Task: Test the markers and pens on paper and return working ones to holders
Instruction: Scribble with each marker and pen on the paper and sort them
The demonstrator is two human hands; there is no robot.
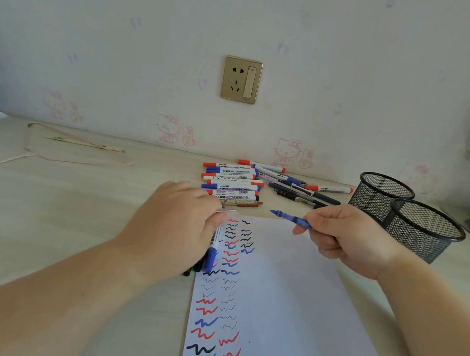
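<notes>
Centre of frame: sheet of paper (290, 301), running from mid-picture down to the bottom edge, placed straight ahead so both hands reach it for testing.
Squiggles (226, 258): two or three columns of red, blue and black wavy strokes along the sheet's left side, stacked in rows, likely to save space and keep each test readable; right side of the sheet blank.
Right hand (352, 242): right of centre, raised a little over the sheet's top edge, fingers curled and clamped on a blue pen (291, 219).
Blue pen: tip aimed toward the upper left, clear of the paper; held in a writing pinch near its back half, apparently uncapped and ready for a stroke.
Left hand (172, 226): left of centre, palm down; fingertips pinching a small clear piece (228, 211), probably the pen's cap, kept close for recapping; whether the palm presses the items below cannot be told.
Under the left hand: blue marker (211, 253) and a couple of dark pens beside it, lying across the paper's left border, mostly hidden.
Upper centre: pile of markers (232, 181), red and blue caps, lined up flat against the wall, seemingly awaiting return.
Right of the pile: loose dark pens (303, 194) and one red-capped marker (329, 189), scattered at angles.
Far right: two black mesh holders (415, 218), upright, touching or nearly so; nothing visible inside, so returning appears not yet started.
Upper left: thin stick (84, 143) and pink cord (76, 154), well apart from the work.
Wall: socket (241, 79) above the pile.
</notes>
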